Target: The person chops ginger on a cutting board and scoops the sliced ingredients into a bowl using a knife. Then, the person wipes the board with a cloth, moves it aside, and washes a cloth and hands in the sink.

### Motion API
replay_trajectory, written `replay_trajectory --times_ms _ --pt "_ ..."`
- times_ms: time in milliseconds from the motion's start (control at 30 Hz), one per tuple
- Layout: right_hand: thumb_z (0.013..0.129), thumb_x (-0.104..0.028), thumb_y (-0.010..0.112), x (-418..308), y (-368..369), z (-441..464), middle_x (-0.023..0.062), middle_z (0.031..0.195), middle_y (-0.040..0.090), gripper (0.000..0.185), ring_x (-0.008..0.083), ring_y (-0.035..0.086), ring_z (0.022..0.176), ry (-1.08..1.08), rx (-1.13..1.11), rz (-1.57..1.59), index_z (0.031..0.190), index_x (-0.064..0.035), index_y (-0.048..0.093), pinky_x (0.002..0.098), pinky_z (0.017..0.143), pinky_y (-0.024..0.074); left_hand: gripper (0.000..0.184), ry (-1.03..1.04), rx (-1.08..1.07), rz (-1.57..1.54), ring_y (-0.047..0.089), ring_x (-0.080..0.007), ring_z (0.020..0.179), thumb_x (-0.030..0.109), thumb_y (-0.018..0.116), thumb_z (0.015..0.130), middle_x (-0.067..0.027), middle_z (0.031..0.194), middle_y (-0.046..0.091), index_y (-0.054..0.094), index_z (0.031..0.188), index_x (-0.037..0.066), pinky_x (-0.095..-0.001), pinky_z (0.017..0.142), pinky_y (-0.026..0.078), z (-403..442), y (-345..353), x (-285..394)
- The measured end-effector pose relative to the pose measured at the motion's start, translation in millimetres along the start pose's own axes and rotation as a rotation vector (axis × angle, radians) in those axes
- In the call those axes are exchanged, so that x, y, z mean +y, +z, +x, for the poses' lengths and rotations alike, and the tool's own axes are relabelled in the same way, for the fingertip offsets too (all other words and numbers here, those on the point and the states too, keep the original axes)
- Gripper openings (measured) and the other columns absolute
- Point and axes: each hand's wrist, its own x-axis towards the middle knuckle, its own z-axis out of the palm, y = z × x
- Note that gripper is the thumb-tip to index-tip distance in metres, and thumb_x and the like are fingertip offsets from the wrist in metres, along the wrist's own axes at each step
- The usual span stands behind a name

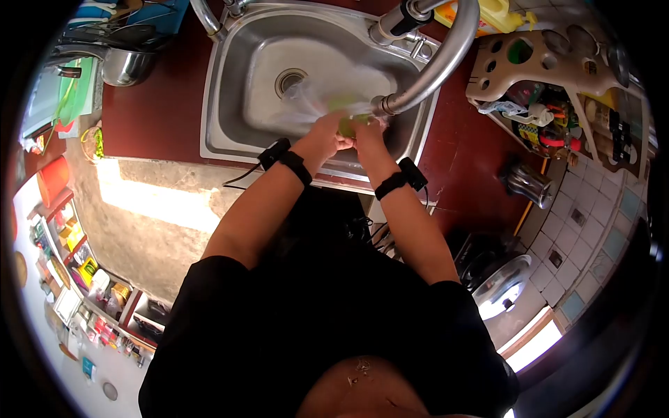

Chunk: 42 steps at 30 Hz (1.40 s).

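My left hand (325,138) and my right hand (368,132) are close together over the front of the steel sink (261,129). Between them they hold a light green item (345,127), its kind unclear because fingers and spray cover much of it. The curved faucet spout (425,89) ends just above my right hand. Water runs over both hands and sprays left across the basin toward the drain (290,83). The fingers of each hand are bent around the green item, and some fingertips are hidden.
A beige rack (495,66) with utensils and a metal cup (526,182) are to the right. A yellow bottle (496,15) lies behind the faucet. On the left counter sits a metal pot (127,67). A round lidded pan (502,282) is at lower right.
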Motion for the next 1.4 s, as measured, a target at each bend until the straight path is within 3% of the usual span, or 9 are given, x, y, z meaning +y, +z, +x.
replay_trajectory --times_ms 167,267,367,533,600,667,1000,1200,1400 --pt "0.089 -0.023 0.069 -12.4 32.7 -62.7 0.0142 0.104 0.062 0.043 0.0219 0.065 0.088 -0.283 -0.002 -0.112 0.119 0.0036 0.053 0.0340 0.066 0.0533 0.033 -0.018 -0.157 -0.270 0.065 -0.0293 0.083 0.032 0.058 0.098 -0.0147 0.105 0.065 0.055 0.115 0.005 -0.0493 0.078 0.056 6.1 -7.5 10.8" --pt "0.092 -0.024 0.067 15.0 32.1 -12.0 0.0137 0.108 0.063 0.041 0.0238 0.064 0.095 -0.343 0.281 -0.685 0.120 0.0030 0.053 0.0379 0.079 0.0514 0.021 0.062 -0.124 -0.090 0.066 -0.0257 0.086 0.025 0.054 0.098 -0.0108 0.093 0.065 0.059 0.105 0.006 -0.0404 0.072 0.055 -13.7 8.1 -6.4" --pt "0.099 -0.024 0.056 -7.8 13.2 -0.3 0.0109 0.106 0.065 0.038 0.0215 0.061 0.093 -0.238 -0.016 -0.056 0.129 -0.0015 0.053 0.0368 0.079 0.0519 0.033 0.255 0.177 -0.198 0.065 -0.0295 0.088 0.033 0.060 0.097 -0.0131 0.104 0.065 0.057 0.115 0.006 -0.0478 0.079 0.055 -21.4 35.9 -39.0" --pt "0.103 -0.032 0.054 2.6 50.3 -48.9 0.0078 0.118 0.066 0.046 0.0211 0.062 0.105 -0.225 -0.202 0.319 0.139 -0.0046 0.050 0.0343 0.092 0.0508 0.028 0.222 0.094 -0.155 0.064 -0.0249 0.094 0.032 0.053 0.101 -0.0095 0.103 0.064 0.058 0.116 0.008 -0.0427 0.082 0.053 -2.3 8.8 -13.9" --pt "0.101 -0.032 0.053 -1.5 57.2 -57.8 0.0051 0.111 0.064 0.035 0.0222 0.062 0.102 -0.113 -0.039 0.369 0.120 -0.0037 0.058 0.0385 0.091 0.0507 0.029 0.322 -0.025 -0.103 0.062 -0.0230 0.096 0.031 0.047 0.104 -0.0094 0.104 0.064 0.058 0.117 0.007 -0.0414 0.083 0.052 29.1 -9.0 -22.7" --pt "0.103 -0.033 0.051 4.7 20.2 -8.9 0.0054 0.119 0.063 0.038 0.0207 0.062 0.108 0.155 -0.406 0.496 0.130 -0.0063 0.054 0.0357 0.093 0.0512 0.030 0.398 0.098 -0.032 0.061 -0.0230 0.095 0.032 0.046 0.104 -0.0099 0.103 0.063 0.057 0.117 0.007 -0.0418 0.082 0.052 14.3 10.8 -29.5" --pt "0.106 -0.029 0.050 -4.6 36.0 -39.8 0.0066 0.127 0.061 0.034 0.0204 0.059 0.115 0.053 -0.254 0.517 0.134 -0.0089 0.051 0.0352 0.099 0.0495 0.030 0.409 0.348 0.002 0.061 -0.0244 0.090 0.010 0.039 0.099 -0.0157 0.103 0.062 0.050 0.126 0.003 -0.0403 0.075 0.052 -21.6 42.2 9.4" --pt "0.096 -0.011 0.059 -18.2 2.0 -10.3 0.0082 0.120 0.064 0.032 0.0215 0.065 0.102 0.120 -0.182 0.238 0.127 -0.0048 0.056 0.0342 0.080 0.0557 0.044 0.682 0.513 0.294 0.061 -0.0265 0.100 0.017 0.059 0.096 -0.0154 0.122 0.061 0.050 0.137 0.006 -0.0421 0.085 0.051 3.9 37.3 -10.2" --pt "0.087 -0.002 0.060 -11.6 3.5 -20.1 0.0108 0.109 0.065 0.034 0.0196 0.065 0.090 -0.187 -0.066 -0.271 0.121 -0.0003 0.060 0.0321 0.071 0.0540 0.037 -0.033 0.158 0.131 0.065 -0.0309 0.097 0.023 0.062 0.095 -0.0156 0.108 0.066 0.056 0.125 0.002 -0.0455 0.078 0.054 -46.0 32.4 18.8"
